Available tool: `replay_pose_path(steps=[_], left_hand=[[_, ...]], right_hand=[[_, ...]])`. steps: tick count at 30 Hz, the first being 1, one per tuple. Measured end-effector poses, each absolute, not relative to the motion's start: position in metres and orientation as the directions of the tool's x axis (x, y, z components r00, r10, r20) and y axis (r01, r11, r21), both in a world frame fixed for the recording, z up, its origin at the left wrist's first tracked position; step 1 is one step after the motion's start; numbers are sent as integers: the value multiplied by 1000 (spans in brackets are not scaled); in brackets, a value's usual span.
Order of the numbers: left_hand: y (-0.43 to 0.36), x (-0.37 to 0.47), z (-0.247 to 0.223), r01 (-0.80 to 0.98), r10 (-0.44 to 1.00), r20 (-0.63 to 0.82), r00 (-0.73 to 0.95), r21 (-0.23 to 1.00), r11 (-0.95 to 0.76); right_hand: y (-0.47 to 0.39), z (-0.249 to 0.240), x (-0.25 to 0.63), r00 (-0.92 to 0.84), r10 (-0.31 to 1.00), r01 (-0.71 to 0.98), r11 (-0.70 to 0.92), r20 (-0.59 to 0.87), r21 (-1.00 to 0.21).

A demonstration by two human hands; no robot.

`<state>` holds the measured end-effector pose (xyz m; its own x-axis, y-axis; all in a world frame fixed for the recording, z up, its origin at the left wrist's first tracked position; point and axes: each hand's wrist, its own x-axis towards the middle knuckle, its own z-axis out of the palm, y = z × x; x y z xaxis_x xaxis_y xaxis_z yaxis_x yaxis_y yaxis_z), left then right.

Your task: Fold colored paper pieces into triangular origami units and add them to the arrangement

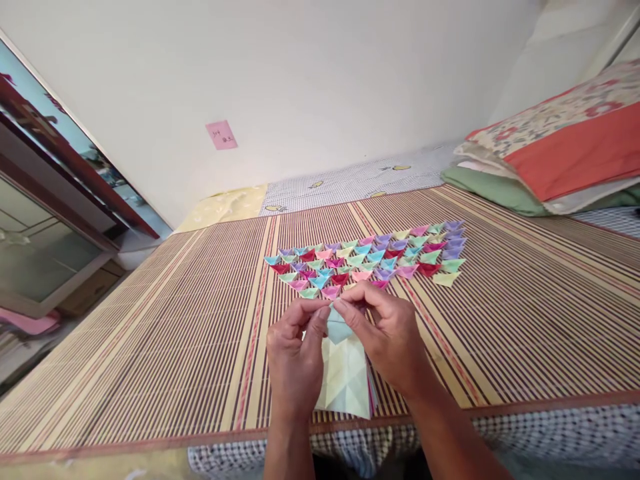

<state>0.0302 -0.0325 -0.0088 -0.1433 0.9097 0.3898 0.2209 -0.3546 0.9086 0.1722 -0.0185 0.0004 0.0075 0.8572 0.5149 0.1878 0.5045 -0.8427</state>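
Observation:
Between my two hands is a small pale blue-green folded paper (339, 327), pinched near its top edge. My left hand (297, 347) grips its left side with thumb and fingertips. My right hand (387, 330) pinches the other side, its thumb close to the left thumb. Beneath the hands lies a stack of creased paper sheets (346, 381), pale yellow-green on top with pink edges showing at the right. Just beyond my fingers, rows of small folded paper boats (360, 259) in many colours cover part of the mat.
A striped bamboo mat (175, 347) covers the bed. Folded bedding (575, 147) is piled at the far right. A pink note (221, 135) is stuck on the white wall (325, 73). On the left, a doorway (75, 140) and a glass-fronted cabinet (40, 247) stand beyond the bed's edge.

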Motion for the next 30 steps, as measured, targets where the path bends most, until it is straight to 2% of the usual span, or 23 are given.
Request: replay_pose_path(steps=[2, 4, 7, 9, 12, 15, 19, 24, 30], left_hand=[[-33, 29, -7, 212, 926, 361, -110, 919, -333], [-32, 28, -6, 119, 957, 284, -66, 954, -275], [-30, 27, -6, -39, 987, 158, -20, 986, -159], [-29, 26, -5, -64, 990, 129, -48, 989, -132], [-29, 24, -6, -63, 982, 136, -134, 987, -145], [-27, 21, -8, -82, 973, 149, -177, 983, -166], [-24, 21, -10, -92, 972, 153, -181, 981, -171], [-25, 19, -11, -97, 979, 153, -135, 981, -167], [-24, 19, -13, -84, 971, 165, -172, 980, -181]], right_hand=[[-19, 1, 170, 4, 856, 194, 506, 517, -840], [-19, 1, 169, 9, 866, 170, 492, 500, -854], [-17, -2, 169, -22, 895, 97, 446, 446, -890], [-15, -5, 173, -75, 917, 24, 393, 391, -919], [-11, -8, 181, -165, 932, -68, 317, 324, -946], [-9, -8, 187, -233, 920, -30, 318, 316, -948], [-11, -5, 185, -207, 910, 57, 378, 359, -924], [-13, -5, 178, -150, 909, 67, 401, 388, -914], [-13, -3, 183, -190, 889, 99, 440, 417, -893]])
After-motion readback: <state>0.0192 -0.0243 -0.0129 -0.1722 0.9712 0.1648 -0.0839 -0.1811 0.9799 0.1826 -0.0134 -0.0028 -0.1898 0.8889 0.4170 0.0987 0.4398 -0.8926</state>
